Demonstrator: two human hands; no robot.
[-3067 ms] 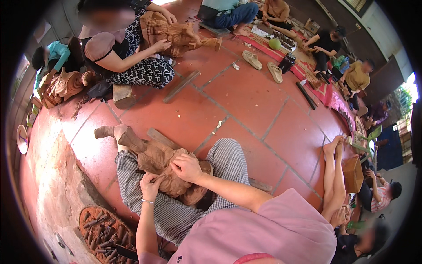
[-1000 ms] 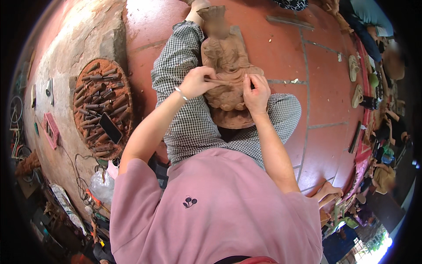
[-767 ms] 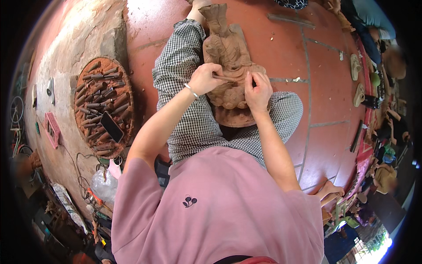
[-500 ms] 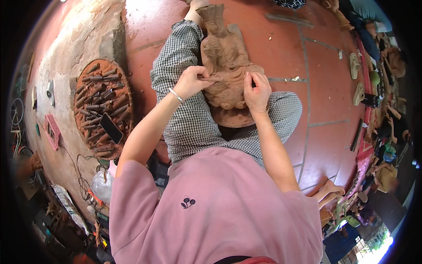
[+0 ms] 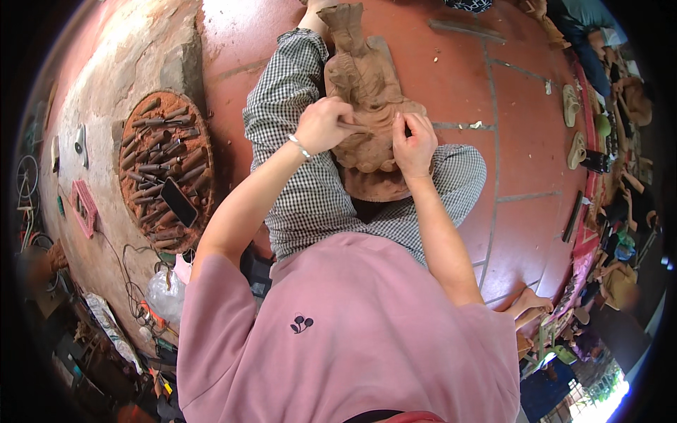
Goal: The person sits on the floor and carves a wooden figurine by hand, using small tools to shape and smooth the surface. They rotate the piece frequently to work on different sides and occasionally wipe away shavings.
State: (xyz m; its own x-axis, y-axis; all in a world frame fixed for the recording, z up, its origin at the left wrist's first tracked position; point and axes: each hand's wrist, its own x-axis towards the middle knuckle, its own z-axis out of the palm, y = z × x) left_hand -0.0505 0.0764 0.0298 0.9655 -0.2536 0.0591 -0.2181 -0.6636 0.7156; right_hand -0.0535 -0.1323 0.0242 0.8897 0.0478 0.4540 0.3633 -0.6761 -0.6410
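Note:
A brown carved statue point(image 5: 365, 84) of a seated figure lies between my bent legs, its rounded base nearest me and its tall headpiece pointing away. My left hand point(image 5: 326, 125) is closed in a pinch around a thin brown stick-like piece point(image 5: 355, 129), whose tip meets the folds at the statue's middle. I cannot make out exactly what the piece is. Against the statue's right edge rests my right hand point(image 5: 415, 144), fingers curled and thumb pressed to them. Whatever it may grip there is hidden.
To the left, a round tray point(image 5: 128, 185) holds several dark carving tools in reddish sawdust, with a black phone point(image 5: 179, 202) on top. A pink basket point(image 5: 84, 209) and a clear plastic bag point(image 5: 164, 296) lie farther left. Sandals point(image 5: 570, 106) and other people are at the right.
My left hand has slid a little to the right across the statue with the thin piece. My right hand stays nearly in place at the edge.

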